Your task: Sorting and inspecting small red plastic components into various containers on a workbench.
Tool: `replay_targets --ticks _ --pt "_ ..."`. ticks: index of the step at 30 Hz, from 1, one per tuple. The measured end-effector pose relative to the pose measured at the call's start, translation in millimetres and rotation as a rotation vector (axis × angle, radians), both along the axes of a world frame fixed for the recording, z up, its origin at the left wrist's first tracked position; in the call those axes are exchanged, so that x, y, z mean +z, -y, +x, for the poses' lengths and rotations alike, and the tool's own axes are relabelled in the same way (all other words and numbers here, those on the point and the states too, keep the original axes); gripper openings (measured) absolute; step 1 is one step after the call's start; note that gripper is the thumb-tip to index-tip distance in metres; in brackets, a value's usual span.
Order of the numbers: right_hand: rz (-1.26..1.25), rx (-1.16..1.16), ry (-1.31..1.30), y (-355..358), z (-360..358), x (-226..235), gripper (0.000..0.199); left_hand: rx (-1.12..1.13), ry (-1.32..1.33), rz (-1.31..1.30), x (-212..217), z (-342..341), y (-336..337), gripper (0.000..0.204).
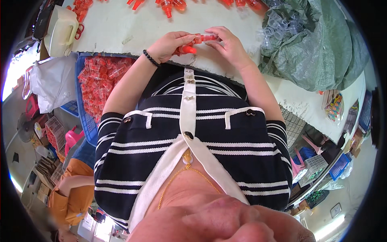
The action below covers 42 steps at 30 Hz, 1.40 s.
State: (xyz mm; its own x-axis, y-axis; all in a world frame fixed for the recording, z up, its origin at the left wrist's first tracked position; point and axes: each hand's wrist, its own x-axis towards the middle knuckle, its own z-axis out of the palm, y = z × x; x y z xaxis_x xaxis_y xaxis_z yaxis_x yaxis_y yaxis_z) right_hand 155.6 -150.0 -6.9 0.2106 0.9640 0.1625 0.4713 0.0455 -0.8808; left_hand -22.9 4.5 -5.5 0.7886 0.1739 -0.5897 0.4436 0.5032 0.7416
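Over the near edge of the white table, my left hand (171, 45) is closed round small red translucent plastic pieces. One bottle-shaped red piece (204, 38) points right from its fingertips, and another red piece (186, 49) pokes out below. The thumb and fingers of my right hand (230, 47) pinch the right end of the upper piece. Something clear appears to sit at that end, but the fingers partly hide it. More red pieces (167, 7) lie farther back on the white table (121, 24).
A blue crate (90, 128) full of red pieces (100, 80) stands left, below the table edge. Clear plastic caps (278, 26) lie in a green woven sack (322, 48) at right. Red-handled scissors (79, 31) and a cream container (62, 32) are far left. A person in orange (74, 189) is behind.
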Motion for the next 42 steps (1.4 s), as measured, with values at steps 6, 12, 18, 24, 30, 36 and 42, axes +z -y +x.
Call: replay_targets --ticks 6,12,18,24,30,36,42 --pt "0.003 0.062 -0.069 -3 -3 -8 0.032 -0.02 0.032 -0.245 0 -2 3 0.032" --pt "-0.261 -0.031 -0.548 -2 -4 -6 0.03 -0.041 0.227 1.009 11 6 22 0.036" --pt "-0.195 -0.092 -0.484 -9 8 0 0.034 0.008 0.275 1.018 15 7 22 0.034" --pt "0.034 -0.48 0.562 -34 84 -3 0.036 0.351 0.074 0.041 16 9 13 0.034" --pt "-0.193 -0.416 0.834 -26 100 -20 0.039 0.437 0.066 -0.016 15 13 15 0.035" --pt "-0.189 -0.345 0.386 -15 37 19 0.046 0.431 -0.013 0.143 8 17 13 0.037" --pt "-0.09 -0.103 0.569 -17 -1 35 0.049 0.392 -0.028 0.302 19 30 26 0.034"
